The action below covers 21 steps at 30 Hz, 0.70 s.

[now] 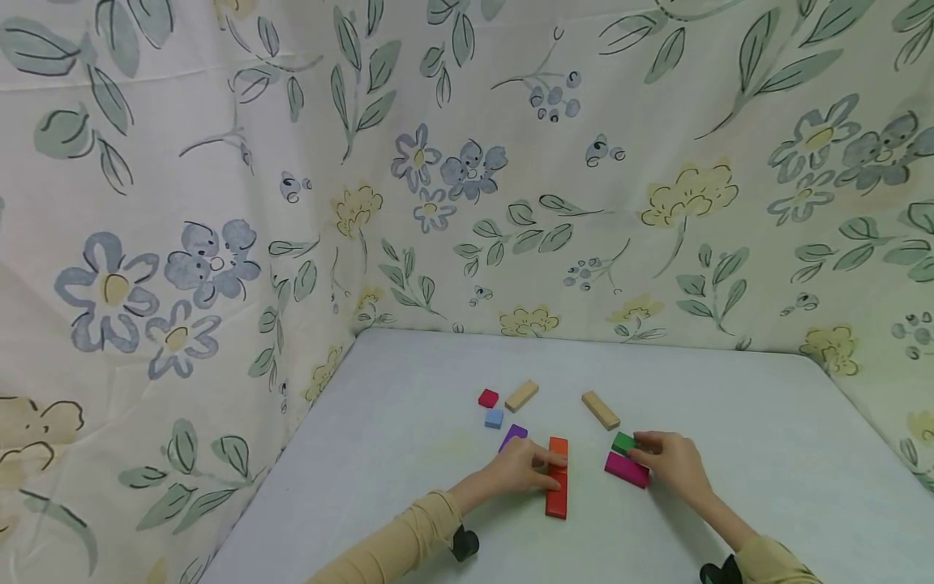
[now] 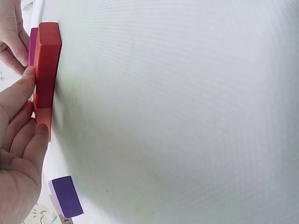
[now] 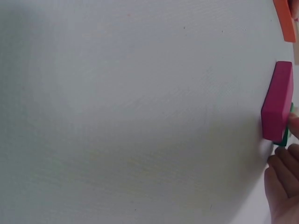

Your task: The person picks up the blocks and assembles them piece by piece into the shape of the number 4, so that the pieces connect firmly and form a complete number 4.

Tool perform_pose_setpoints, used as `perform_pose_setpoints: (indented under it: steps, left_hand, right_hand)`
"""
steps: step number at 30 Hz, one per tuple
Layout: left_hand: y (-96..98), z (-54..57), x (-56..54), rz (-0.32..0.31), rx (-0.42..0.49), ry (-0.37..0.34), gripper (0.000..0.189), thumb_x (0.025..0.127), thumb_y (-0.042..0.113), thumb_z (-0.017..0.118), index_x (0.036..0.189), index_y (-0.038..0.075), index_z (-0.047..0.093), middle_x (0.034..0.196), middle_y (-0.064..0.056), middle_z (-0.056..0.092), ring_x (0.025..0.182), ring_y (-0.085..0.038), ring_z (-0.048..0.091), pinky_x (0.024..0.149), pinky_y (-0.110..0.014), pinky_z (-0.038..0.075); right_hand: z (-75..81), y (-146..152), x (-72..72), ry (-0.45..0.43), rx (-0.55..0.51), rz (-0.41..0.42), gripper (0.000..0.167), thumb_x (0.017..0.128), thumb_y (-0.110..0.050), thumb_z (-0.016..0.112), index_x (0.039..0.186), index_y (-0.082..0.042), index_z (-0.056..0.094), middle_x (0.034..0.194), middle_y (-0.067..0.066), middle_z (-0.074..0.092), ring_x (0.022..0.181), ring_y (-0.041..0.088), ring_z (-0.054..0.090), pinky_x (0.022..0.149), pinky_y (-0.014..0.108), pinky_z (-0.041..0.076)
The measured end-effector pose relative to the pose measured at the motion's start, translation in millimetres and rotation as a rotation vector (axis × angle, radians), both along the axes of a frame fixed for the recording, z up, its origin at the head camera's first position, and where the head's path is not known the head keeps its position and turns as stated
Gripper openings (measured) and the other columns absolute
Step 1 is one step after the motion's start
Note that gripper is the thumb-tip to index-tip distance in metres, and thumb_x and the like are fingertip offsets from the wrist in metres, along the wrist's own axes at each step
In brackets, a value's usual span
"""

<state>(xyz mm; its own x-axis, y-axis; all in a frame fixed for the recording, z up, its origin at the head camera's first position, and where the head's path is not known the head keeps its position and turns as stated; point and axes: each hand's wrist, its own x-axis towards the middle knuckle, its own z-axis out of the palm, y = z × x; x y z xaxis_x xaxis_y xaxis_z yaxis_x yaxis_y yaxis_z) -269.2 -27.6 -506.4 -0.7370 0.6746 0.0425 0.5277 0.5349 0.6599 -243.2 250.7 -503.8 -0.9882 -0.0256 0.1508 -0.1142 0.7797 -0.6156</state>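
- Head view: Two hands work among coloured blocks on a pale table (image 1: 409, 389) walled in by floral cloth (image 1: 219, 203). The left hand (image 1: 521, 469) lies across the middle of a long orange-red block (image 1: 557, 478), fingers laid over its top and thumb at its near side. Well to the right of that block, the right hand (image 1: 671, 461) has its fingertips on a small green block (image 1: 623, 442) and rests against a magenta block (image 1: 626, 470) lying just in front of it. A purple block (image 1: 513, 435) sits just left of the orange-red block's far end; beyond it lie a light-blue block (image 1: 494, 418), a red block (image 1: 488, 397) and two plain wooden blocks (image 1: 521, 395), (image 1: 601, 410).
- Left wrist view: The left hand (image 2: 18, 154) has its fingertips pressed to the side of the orange-red block (image 2: 46, 70), fingers nearly straight. The magenta block's edge (image 2: 33, 44) shows past it, the purple block (image 2: 67, 196) before it.
- Right wrist view: The right hand (image 3: 285, 182) touches the end of the magenta block (image 3: 277, 100), green (image 3: 286, 135) peeping from behind. The orange-red block (image 3: 286, 18) lies well apart. Whether the fingers clasp anything cannot be told here.
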Motion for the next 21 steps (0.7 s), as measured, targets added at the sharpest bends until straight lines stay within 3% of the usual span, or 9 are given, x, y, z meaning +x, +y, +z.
perform_pose_setpoints:
  steps: [21]
  left_hand:
    - [0.2,-0.5,-0.5,0.008,-0.004,-0.001,0.035,0.079,0.025,0.077,0.113,0.017,0.071,0.114,0.005,0.070,0.086,0.004,0.053,0.077,-0.012,0.046]
  right_hand:
    - [-10.2,1,-1.1,0.045,-0.001,-0.019,0.035,0.081,-0.014,0.074,0.110,0.005,0.067,0.102,0.023,0.070,0.092,0.034,0.067,0.073,0.043,0.054]
